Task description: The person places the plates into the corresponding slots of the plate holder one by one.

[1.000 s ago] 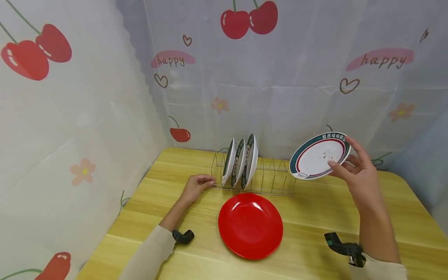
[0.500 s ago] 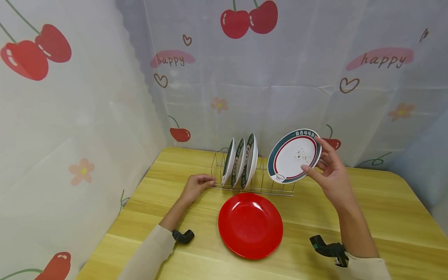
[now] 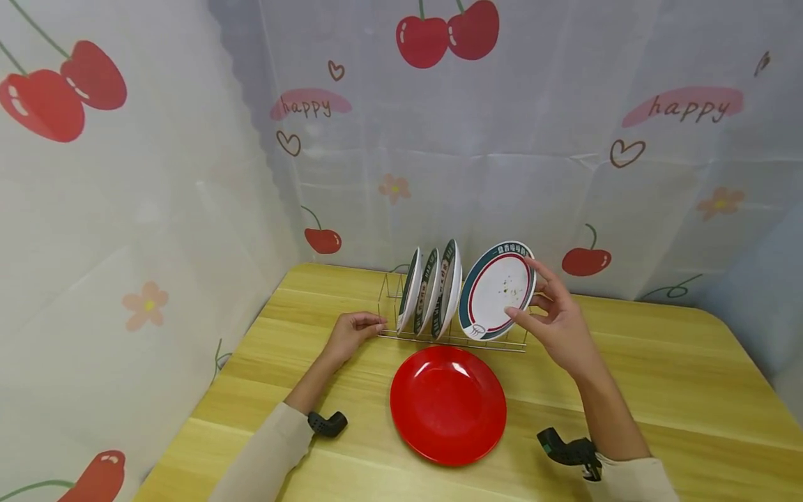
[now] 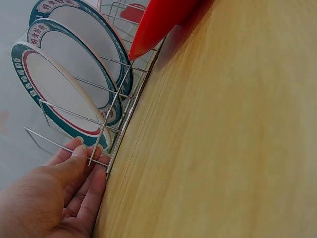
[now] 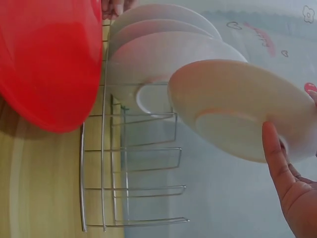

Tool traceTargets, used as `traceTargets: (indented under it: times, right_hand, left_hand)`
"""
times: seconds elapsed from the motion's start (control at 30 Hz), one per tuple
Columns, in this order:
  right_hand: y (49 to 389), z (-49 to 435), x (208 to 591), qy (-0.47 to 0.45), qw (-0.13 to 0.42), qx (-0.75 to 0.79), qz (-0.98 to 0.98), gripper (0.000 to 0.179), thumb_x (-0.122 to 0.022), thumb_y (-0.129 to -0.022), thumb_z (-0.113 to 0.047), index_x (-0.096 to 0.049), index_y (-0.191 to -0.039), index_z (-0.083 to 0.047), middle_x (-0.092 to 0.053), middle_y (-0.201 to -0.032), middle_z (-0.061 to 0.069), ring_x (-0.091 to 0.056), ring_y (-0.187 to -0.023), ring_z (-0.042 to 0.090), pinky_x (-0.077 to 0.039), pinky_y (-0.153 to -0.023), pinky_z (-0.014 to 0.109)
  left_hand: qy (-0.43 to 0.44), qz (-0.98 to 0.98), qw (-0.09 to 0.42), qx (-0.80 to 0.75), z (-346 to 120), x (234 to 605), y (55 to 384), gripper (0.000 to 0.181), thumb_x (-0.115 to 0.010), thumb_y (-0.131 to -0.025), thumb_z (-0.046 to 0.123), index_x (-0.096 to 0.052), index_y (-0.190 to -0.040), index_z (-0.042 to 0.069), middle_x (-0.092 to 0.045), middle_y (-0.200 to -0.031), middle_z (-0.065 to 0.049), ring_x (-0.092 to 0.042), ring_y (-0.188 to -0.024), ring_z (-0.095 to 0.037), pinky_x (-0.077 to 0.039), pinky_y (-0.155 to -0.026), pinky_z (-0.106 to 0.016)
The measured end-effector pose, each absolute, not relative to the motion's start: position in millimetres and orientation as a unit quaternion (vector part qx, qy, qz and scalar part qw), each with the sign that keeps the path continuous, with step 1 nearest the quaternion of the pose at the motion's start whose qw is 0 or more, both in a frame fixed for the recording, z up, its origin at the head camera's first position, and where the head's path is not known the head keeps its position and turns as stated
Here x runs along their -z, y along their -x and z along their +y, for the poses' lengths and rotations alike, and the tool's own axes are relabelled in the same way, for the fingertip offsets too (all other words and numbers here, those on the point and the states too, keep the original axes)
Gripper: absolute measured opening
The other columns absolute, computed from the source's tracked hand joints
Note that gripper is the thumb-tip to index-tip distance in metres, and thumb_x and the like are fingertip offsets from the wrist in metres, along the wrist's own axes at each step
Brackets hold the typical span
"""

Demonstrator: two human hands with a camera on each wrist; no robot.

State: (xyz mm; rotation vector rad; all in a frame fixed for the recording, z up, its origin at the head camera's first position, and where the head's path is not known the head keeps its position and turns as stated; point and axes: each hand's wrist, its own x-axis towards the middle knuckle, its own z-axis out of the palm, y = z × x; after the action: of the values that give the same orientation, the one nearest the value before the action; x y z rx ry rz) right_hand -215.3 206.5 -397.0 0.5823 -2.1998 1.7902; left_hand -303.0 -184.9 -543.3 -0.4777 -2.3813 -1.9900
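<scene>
My right hand point(image 3: 558, 328) grips a white plate point(image 3: 495, 296) with a green rim band and red ring by its right edge, thumb on its face. The plate tilts over the right part of a wire dish rack point(image 3: 479, 345), beside three similar plates standing in the rack's left half; the rightmost is a standing plate point(image 3: 448, 289). In the right wrist view, the held plate's pale underside point(image 5: 237, 114) shows above the rack's bare wires point(image 5: 104, 148). My left hand point(image 3: 353, 338) pinches the rack's left end, thumb and fingertips at the corner wire point(image 4: 101, 161).
A glossy red plate point(image 3: 448, 408) lies flat on the wooden table point(image 3: 627, 362) just in front of the rack. A patterned curtain point(image 3: 533, 195) hangs behind the table, and another patterned sheet point(image 3: 188, 293) borders it on the left.
My right hand has carried the plate leftward from right of the rack to over its right part, turning it more upright. The left hand, the rack and the red plate have stayed put.
</scene>
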Motion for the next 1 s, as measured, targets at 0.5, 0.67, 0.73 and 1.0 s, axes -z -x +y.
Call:
traceTargets:
  times: [0.5, 0.67, 0.73, 1.0]
  right_hand:
    - [220, 182, 412, -0.212, 0.134, -0.58, -0.775, 0.086, -0.077, -0.087, 0.002, -0.035, -0.159, -0.021, -0.057, -0.125, 0.018, -0.063, -0.099, 0.032, -0.06, -0.074, 0.022]
    - [222, 177, 413, -0.209, 0.134, -0.548, -0.799, 0.087, -0.079, -0.086, 0.001, -0.036, -0.158, -0.022, -0.057, -0.127, 0.02, -0.063, -0.098, 0.034, -0.059, -0.074, 0.02]
    - [224, 173, 416, -0.209, 0.127, -0.531, -0.811, 0.086, -0.078, -0.086, 0.002, -0.036, -0.158, -0.019, -0.056, -0.128, 0.022, -0.063, -0.099, 0.035, -0.061, -0.074, 0.023]
    - [232, 165, 430, -0.219, 0.116, -0.503, -0.828, 0.083, -0.08, -0.085, 0.0, -0.04, -0.156, -0.017, -0.057, -0.124, 0.023, -0.065, -0.098, 0.036, -0.063, -0.073, 0.037]
  left_hand:
    - [0.141, -0.755, -0.005, 0.64, -187, 542, 300, 0.018, -0.073, -0.093, 0.003, -0.075, -0.109, -0.006, -0.075, -0.108, -0.019, -0.073, -0.096, -0.024, -0.061, -0.082, -0.029]
    - [0.143, -0.755, 0.002, 0.64, -188, 543, 302, 0.016, -0.072, -0.093, 0.003, -0.076, -0.107, -0.004, -0.076, -0.106, -0.015, -0.074, -0.094, -0.019, -0.061, -0.082, -0.03]
    - [0.144, -0.754, 0.001, 0.641, -188, 544, 303, 0.016, -0.072, -0.093, 0.003, -0.076, -0.107, -0.004, -0.076, -0.106, -0.015, -0.073, -0.094, -0.019, -0.061, -0.083, -0.03]
    - [0.149, -0.75, -0.01, 0.644, -187, 546, 305, 0.017, -0.073, -0.094, 0.006, -0.076, -0.108, -0.003, -0.076, -0.107, -0.015, -0.074, -0.096, -0.02, -0.061, -0.084, -0.031]
